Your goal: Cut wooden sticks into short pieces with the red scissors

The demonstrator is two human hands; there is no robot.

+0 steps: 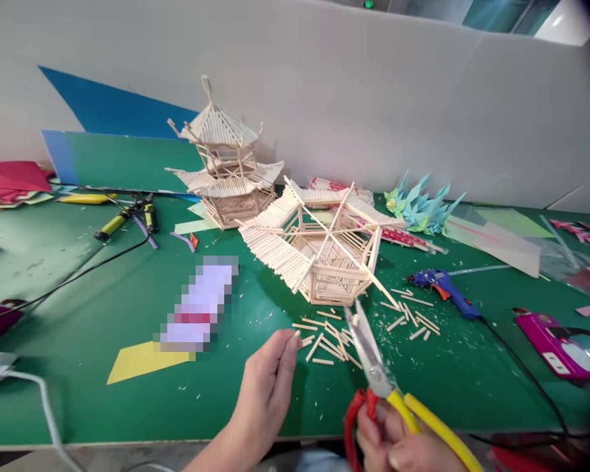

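Observation:
My left hand [270,380] is closed near the table's front edge, pinching a small wooden stick [297,335] whose end shows at the fingertips. My right hand [403,442] holds scissors [376,373] with red and yellow handles, blades parted and pointing away from me. Beyond the blades stands an unfinished wooden stick pavilion [324,249], its roof partly covered with sticks on the left and back, with bare beams at the front right. Several short cut sticks [332,341] lie scattered between my hands and the pavilion.
A two-tiered stick pagoda [226,164] stands at the back. Blue glue gun [445,292] and magenta device [558,344] are right. Pliers [128,216], yellow paper [140,362] and a white cable [46,406] are left. Blue paper plant [420,203] stands behind on the green table [103,295].

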